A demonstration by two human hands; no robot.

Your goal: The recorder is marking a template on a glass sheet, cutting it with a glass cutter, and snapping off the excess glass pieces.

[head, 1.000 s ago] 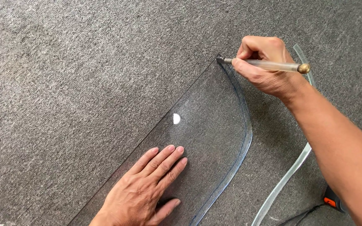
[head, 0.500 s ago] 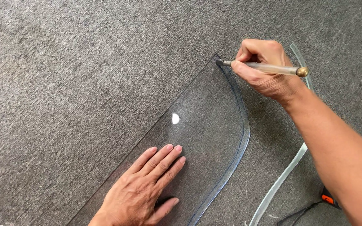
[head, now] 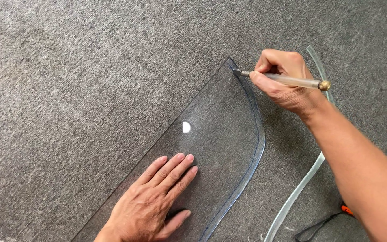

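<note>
Where grey carpet (head: 68, 80) spreads, glass pane (head: 216, 134) lies flat.

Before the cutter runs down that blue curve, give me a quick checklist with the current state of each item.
1. Cutter tip at the top corner of the glass sheet, at the start of the blue line: ok.
2. Right hand gripping the glass cutter: ok.
3. Left hand flat on the glass, holding it down: ok.
4. Left hand's fingers clear of the blue line: ok.
5. Sheet lying flat on the grey carpet: ok as far as visible.
6. Cutting wheel condition: cannot tell, too small.
7. Loose glass strip beside the sheet, apart from the line: ok.
</note>
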